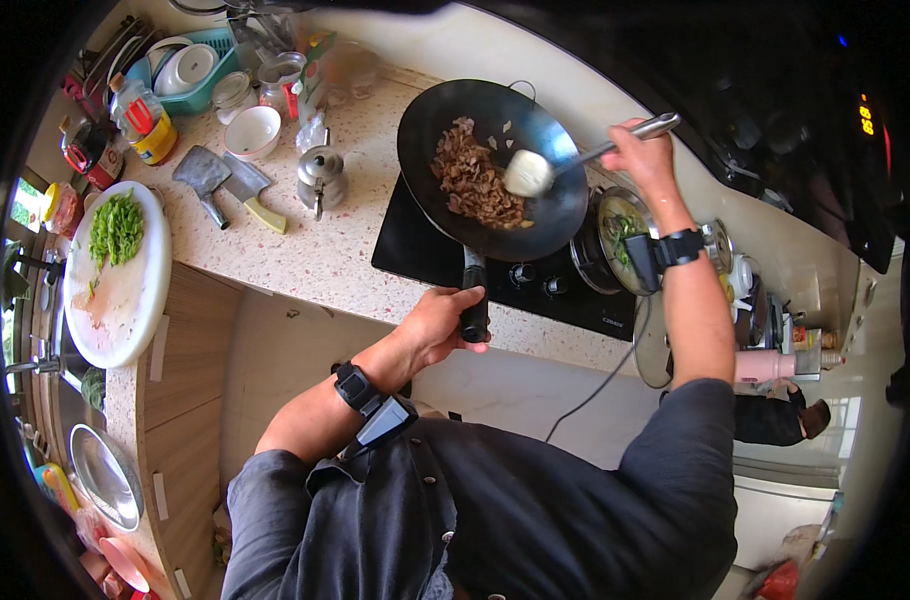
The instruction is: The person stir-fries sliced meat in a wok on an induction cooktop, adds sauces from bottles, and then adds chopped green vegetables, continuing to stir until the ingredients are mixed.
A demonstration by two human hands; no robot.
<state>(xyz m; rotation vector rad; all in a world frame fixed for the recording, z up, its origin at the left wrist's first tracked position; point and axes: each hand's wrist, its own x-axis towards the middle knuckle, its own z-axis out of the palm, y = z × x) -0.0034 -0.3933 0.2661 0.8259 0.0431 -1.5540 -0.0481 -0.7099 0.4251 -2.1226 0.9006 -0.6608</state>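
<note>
My left hand grips the black handle of a dark wok, which sits over a black cooktop. Browned sliced meat lies in the wok, mostly on its left side. My right hand holds a metal spatula by its steel handle, with the pale, shiny blade over the wok beside the meat. Right of the wok, a pot holds food with green pieces, partly hidden by the device on my right wrist.
A white cutting board with chopped green vegetables lies at left. On the counter are a cleaver, a wide metal blade, a steel pot with a spout and a bowl. A cable hangs by the counter. Another person is at far right.
</note>
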